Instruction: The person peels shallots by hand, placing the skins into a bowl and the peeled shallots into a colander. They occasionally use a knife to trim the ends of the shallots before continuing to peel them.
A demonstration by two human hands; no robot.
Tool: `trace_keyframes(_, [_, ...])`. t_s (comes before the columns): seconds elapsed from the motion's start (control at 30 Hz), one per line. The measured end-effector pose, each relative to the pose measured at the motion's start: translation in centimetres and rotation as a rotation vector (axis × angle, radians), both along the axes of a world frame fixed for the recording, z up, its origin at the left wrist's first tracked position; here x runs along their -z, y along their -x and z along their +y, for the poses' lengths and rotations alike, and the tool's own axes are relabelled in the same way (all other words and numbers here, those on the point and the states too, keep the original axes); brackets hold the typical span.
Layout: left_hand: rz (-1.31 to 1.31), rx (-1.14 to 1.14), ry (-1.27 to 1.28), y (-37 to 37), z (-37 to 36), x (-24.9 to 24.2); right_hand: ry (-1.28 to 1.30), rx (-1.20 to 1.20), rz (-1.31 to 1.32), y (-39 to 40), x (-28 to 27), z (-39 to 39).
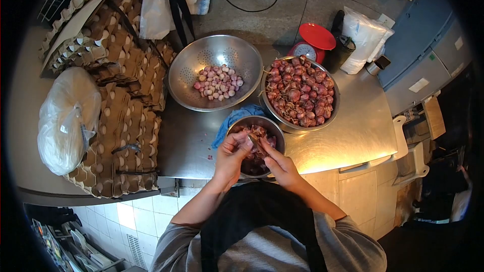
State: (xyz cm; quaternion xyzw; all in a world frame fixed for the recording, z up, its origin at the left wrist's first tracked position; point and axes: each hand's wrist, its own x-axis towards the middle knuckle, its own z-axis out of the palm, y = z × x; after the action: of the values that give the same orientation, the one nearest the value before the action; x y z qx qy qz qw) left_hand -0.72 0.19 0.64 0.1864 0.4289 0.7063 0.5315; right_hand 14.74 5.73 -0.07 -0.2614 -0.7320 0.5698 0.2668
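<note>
Both hands meet above a small metal bowl (281, 137) of reddish onion skins. My left hand (233, 157) is closed, fingers pinched around something small, partly hidden, perhaps a shallot. Close against it, my right hand (280, 165) has its fingers pressed together at the same spot; what it holds is too small to make out. Behind the bowl, a large steel colander (186, 80) holds peeled pale-pink shallots (219, 81). To its right, another metal bowl (330, 118) is heaped with unpeeled red shallots (301, 90). A blue cloth (234, 119) lies beside the small bowl.
Stacked egg trays (123, 141) and a tied plastic bag (69, 121) stand at the left of the steel table (348, 143). Behind the shallots are a red scale (317, 37), a dark container and a white bag (362, 40). A person stands at the far right.
</note>
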Motion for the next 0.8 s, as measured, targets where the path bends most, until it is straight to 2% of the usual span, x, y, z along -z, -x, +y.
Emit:
trace_keyframes(0.17, [0.047,-0.062,-0.007,-0.7,-0.2,0.5,-0.010,0.035,0.026,0.6,1.4,0.0])
trace_keyframes(0.27, [0.091,-0.069,-0.041,-1.3,-0.5,1.1,0.090,0.099,0.036,1.2,1.3,0.2])
trace_keyframes(0.37, [0.105,-0.054,-0.049,-1.9,-0.5,1.2,-0.002,0.104,0.122,2.1,1.7,0.5])
trace_keyframes(0.57, [0.092,0.009,-0.015,-1.5,-0.2,1.1,0.483,0.037,0.251,1.9,0.0,0.8])
trace_keyframes(0.63, [0.149,0.021,0.022,-1.4,0.1,1.4,0.481,0.047,0.226,1.8,0.2,0.9])
trace_keyframes(0.8, [0.098,0.089,0.056,-1.1,0.1,1.7,0.497,0.055,0.213,1.6,0.7,0.6])
